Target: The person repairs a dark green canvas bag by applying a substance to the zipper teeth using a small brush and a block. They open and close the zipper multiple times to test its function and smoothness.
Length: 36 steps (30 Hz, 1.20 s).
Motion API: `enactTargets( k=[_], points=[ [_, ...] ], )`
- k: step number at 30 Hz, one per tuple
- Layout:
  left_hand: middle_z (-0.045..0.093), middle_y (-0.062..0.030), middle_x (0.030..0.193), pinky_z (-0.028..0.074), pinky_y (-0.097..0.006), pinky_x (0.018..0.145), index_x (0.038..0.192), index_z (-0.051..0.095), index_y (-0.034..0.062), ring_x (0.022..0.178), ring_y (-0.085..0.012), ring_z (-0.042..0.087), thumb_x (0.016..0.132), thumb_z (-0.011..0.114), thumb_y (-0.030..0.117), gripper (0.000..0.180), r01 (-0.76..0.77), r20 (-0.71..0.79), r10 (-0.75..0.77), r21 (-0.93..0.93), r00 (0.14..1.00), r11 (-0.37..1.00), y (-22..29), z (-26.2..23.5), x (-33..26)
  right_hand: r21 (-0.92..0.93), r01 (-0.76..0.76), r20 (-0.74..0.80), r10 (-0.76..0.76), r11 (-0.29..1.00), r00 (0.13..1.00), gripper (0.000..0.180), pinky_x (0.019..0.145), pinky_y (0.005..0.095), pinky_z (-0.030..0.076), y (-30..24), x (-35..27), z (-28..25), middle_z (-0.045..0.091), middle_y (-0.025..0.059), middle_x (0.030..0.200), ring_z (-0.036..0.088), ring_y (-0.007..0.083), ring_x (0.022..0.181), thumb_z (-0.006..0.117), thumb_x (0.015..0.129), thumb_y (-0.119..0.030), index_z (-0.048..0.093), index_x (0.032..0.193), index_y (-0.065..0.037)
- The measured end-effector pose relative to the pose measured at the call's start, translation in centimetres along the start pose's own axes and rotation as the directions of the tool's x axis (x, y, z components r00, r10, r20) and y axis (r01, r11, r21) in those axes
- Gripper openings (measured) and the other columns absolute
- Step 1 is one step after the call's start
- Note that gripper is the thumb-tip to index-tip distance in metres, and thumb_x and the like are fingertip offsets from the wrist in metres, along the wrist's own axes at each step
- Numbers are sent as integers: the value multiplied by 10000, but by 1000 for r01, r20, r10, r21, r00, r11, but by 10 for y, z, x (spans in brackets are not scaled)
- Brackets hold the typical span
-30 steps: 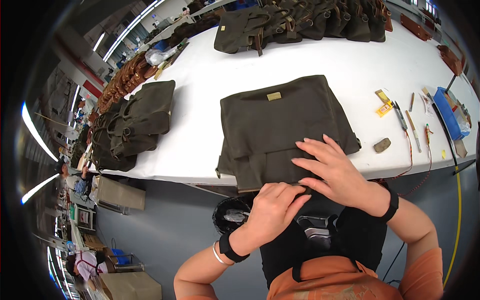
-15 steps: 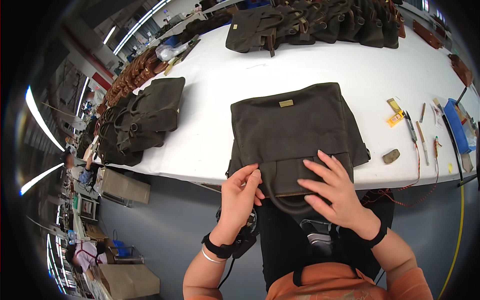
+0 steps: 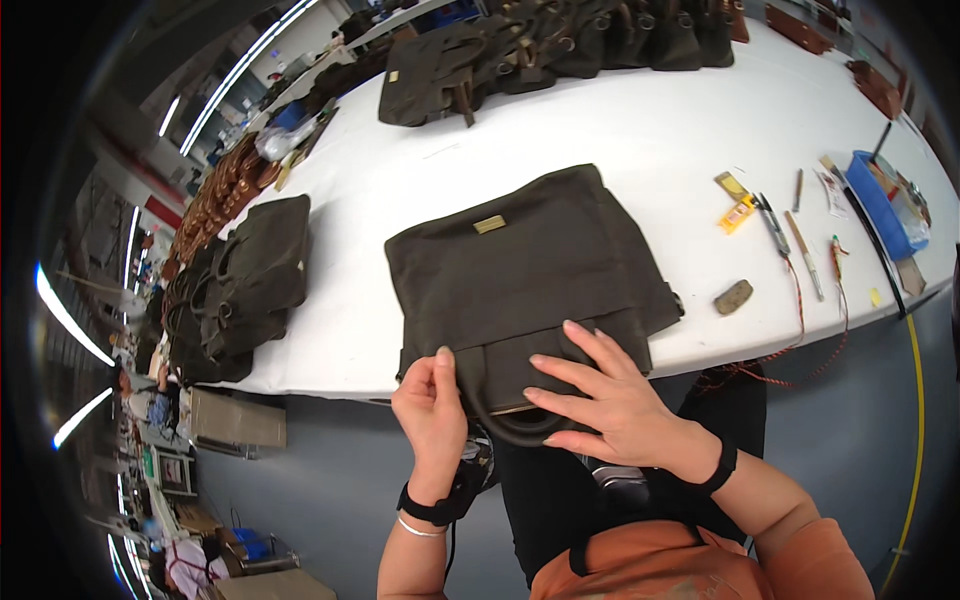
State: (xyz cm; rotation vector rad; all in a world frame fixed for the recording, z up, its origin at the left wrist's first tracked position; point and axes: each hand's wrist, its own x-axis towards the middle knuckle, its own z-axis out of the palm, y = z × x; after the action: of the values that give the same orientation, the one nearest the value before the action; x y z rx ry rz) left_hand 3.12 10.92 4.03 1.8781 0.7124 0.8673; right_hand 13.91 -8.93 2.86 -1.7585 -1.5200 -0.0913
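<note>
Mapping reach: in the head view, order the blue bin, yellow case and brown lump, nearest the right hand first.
1. Brown lump: right of the dark bag.
2. Yellow case: beyond the lump.
3. Blue bin: far right, past the tools.

Handbag (image 3: pixel 530 275): dark olive, small gold plate (image 3: pixel 489 224), lying over the white table's (image 3: pixel 650 120) near edge.
Left hand (image 3: pixel 430 405): thumb against curled fingers, left of the handle (image 3: pixel 480 405); grip unclear.
Right hand (image 3: pixel 610 400): fingers spread across the lower panel.
Right edge: blue tray (image 3: pixel 862 182); slim tools (image 3: pixel 803 255) nearby.
Far edge: row of dark bags (image 3: pixel 600 40).
Left edge: overlapping dark bags (image 3: pixel 265 255).
</note>
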Motion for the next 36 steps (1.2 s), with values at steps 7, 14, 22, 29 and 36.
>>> enactTargets(
  k=[7, 14, 22, 29, 36],
  points=[
    [390, 59, 579, 226, -195, 408, 859, 520, 81, 441, -15, 315, 1050, 468, 273, 275, -9, -93, -4, -144, 996, 990, -18, -14, -3, 140, -29, -64, 38, 990, 997, 410, 1092, 520, 355, 1, -5, -9, 534, 125, 1364, 354, 367, 1387, 741, 839, -317, 677, 1162, -73],
    [508, 26, 614, 354, -165, 469, 766, 536, 40, 503, -21, 469, 994, 594, 184, 276, 30, -62, -37, -106, 997, 994, -9, -55, -35, 385, -365, -450, 518, 848, 727, 204, 795, 329, 541, 14, -25, -57, 657, 167, 1112, 645, 274, 1005, 644, 900, -73, 667, 1092, -7],
    [709, -85, 849, 526, -218, 635, 1079, 686, -21, 734, -121, 687, 932, 608, 6, 168, -313, 337, 273, 68, 901, 947, 40, -4, -90, 109, -503, -469, 491, 857, 734, 297, 765, 394, 483, 37, -19, -51, 628, 184, 938, 601, 313, 875, 646, 907, -118, 580, 1147, 44],
    [719, -107, 832, 528, -246, 667, 996, 719, -13, 747, -164, 699, 897, 664, 31, 121, -498, 412, 446, 24, 795, 867, 57, 29, -93, 257, -574, -271, 628, 778, 730, 311, 720, 368, 495, 27, -12, -58, 645, 177, 885, 624, 273, 797, 658, 887, -106, 592, 1152, 45],
    [703, -141, 1024, 556, -278, 763, 1181, 640, -20, 896, -162, 682, 1014, 556, 219, 304, 434, 650, -201, -219, 733, 874, 28, 61, -111, 199, -514, -380, 549, 835, 745, 316, 802, 369, 502, 15, -31, -65, 642, 171, 1002, 622, 304, 897, 646, 864, -50, 603, 1168, 26]
  ],
)
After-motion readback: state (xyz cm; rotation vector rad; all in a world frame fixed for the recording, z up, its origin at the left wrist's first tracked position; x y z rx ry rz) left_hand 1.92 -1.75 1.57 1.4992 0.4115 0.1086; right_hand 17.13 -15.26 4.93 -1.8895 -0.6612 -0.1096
